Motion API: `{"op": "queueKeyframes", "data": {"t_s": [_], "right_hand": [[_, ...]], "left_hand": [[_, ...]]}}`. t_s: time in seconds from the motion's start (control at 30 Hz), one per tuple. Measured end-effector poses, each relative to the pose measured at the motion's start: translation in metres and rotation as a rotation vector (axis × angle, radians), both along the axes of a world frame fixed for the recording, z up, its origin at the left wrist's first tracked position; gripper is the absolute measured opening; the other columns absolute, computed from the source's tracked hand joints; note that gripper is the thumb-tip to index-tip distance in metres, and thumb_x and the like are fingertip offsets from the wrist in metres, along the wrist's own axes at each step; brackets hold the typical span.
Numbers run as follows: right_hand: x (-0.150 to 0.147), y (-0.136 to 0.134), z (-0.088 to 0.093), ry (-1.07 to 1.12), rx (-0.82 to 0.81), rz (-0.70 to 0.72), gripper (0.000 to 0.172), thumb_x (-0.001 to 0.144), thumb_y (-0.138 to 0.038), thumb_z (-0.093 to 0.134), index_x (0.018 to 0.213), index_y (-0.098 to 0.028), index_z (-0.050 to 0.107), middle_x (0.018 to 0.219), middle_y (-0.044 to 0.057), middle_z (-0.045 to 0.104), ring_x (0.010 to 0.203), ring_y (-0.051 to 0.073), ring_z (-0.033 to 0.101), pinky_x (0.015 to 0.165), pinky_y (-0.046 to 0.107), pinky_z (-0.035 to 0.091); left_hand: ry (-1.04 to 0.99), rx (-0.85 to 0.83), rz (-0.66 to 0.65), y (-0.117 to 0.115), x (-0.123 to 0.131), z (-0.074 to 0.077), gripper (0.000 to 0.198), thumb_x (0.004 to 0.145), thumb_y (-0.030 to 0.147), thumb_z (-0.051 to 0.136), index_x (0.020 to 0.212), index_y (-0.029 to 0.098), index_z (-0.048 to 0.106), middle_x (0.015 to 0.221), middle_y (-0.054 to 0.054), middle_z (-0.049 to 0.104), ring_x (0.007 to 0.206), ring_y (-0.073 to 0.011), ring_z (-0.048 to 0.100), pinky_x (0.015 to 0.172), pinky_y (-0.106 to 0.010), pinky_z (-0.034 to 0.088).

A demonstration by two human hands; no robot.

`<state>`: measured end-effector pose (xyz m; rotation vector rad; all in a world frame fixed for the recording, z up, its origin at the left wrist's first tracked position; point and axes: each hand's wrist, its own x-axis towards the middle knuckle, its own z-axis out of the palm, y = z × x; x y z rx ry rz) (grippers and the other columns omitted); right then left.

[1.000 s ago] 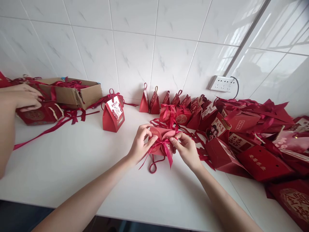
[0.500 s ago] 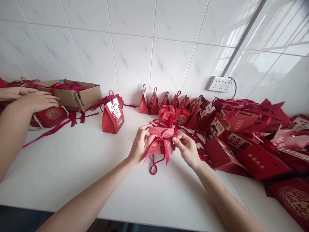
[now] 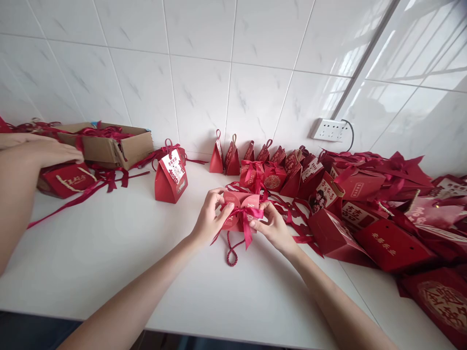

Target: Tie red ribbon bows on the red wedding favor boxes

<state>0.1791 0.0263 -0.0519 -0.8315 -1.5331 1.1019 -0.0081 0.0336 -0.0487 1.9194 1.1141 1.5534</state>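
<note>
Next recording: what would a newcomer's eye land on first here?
A heap of red gift boxes and ribbons fills the right side of the white counter. At centre, the left hand and right hand pinch a ribbon bow on a small red box. At far left, another person's hand is over a flat red box beside a cardboard box.

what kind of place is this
Likely an indoor worktop in a home or small workshop: a white counter against a glossy tiled wall, a wall socket, and heaps of red gift boxes.
</note>
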Motion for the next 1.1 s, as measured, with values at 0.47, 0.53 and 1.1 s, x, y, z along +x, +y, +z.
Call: {"op": "queueKeyframes", "data": {"t_s": [0.47,0.53,1.1], "right_hand": [[0.006,0.0,0.004,-0.178,0.001,-0.012,0.045,0.071,-0.036,0.068,0.105,-0.026,0.04,0.107,0.005,0.049,0.1,0.02,0.05,0.071,0.031,0.05],[0.01,0.0,0.004,-0.209,-0.007,0.023,0.059,0.072,-0.031,0.066,0.123,-0.028,0.035,0.115,0.008,0.047,0.104,0.021,0.05,0.074,0.033,0.051],[0.016,0.001,0.001,-0.424,0.16,0.015,0.105,0.063,-0.022,0.071,0.147,-0.028,0.008,0.144,0.014,0.028,0.116,0.029,0.048,0.072,0.036,0.056]], "left_hand": [[0.07,-0.018,-0.12,0.002,-0.003,-0.001,0.034,0.076,0.03,0.065,0.1,0.023,0.042,0.127,-0.008,0.042,0.121,-0.0236,0.045,0.098,-0.041,0.043],[0.053,-0.055,-0.136,0.001,-0.003,0.001,0.04,0.077,0.031,0.065,0.109,0.025,0.04,0.13,-0.008,0.041,0.121,-0.0233,0.047,0.099,-0.041,0.042],[-0.07,-0.084,-0.258,0.0,-0.006,0.0,0.025,0.074,0.03,0.067,0.079,0.02,0.044,0.141,-0.017,0.04,0.125,-0.0286,0.047,0.094,-0.039,0.046]]}}
